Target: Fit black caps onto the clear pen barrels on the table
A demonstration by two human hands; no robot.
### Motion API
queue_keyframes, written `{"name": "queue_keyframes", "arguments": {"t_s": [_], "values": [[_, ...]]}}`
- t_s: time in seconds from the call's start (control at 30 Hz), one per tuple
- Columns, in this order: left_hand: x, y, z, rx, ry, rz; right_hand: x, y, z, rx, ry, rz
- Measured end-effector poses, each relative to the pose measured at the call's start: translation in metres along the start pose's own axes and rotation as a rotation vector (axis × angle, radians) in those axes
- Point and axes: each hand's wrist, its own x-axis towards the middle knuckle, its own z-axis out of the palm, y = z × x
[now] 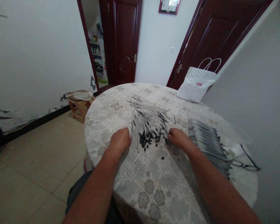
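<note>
A loose pile of clear plastic tubes [135,137] and thin dark-tipped sticks like pen refills [147,107] lies on the table in front of me. Small black caps [143,139] are heaped at its near edge. My left hand [120,139] is closed at the pile's left side, against the tubes. On the other side, my right hand [178,137] is closed beside the black caps and the dark stick ends. Whatever either hand has between its fingers is too small or hidden to make out. One single black cap [162,158] lies apart, nearer to me.
The round table wears a flowered cloth [130,177]. To the right lie a row of grey pen-like sticks [207,143], clear plastic wrapping [238,132] and eyeglasses [246,166]. A white paper bag [196,85] stands at the back right. A stool [80,104] is left of the table.
</note>
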Motion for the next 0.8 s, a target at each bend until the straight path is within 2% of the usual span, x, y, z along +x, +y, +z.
{"name": "queue_keyframes", "arguments": {"t_s": [0.13, 0.27, 0.53, 0.67, 0.8], "values": [[0.000, -0.001, 0.000, -0.002, 0.010, 0.011, -0.015, -0.003, -0.003, 0.062, 0.039, -0.051], [0.003, -0.006, 0.000, -0.027, 0.035, 0.030, -0.025, -0.006, 0.005, 0.197, 0.131, -0.084], [0.002, -0.018, -0.003, -0.279, 0.111, 0.065, -0.034, -0.007, 0.021, 0.357, 0.336, -0.194], [0.000, -0.018, -0.006, -0.587, 0.177, 0.087, -0.036, -0.008, 0.020, 0.366, 0.473, -0.314], [-0.003, -0.011, -0.015, -1.110, 0.025, 0.104, -0.043, -0.015, 0.018, 0.345, 0.452, -0.420]]}}
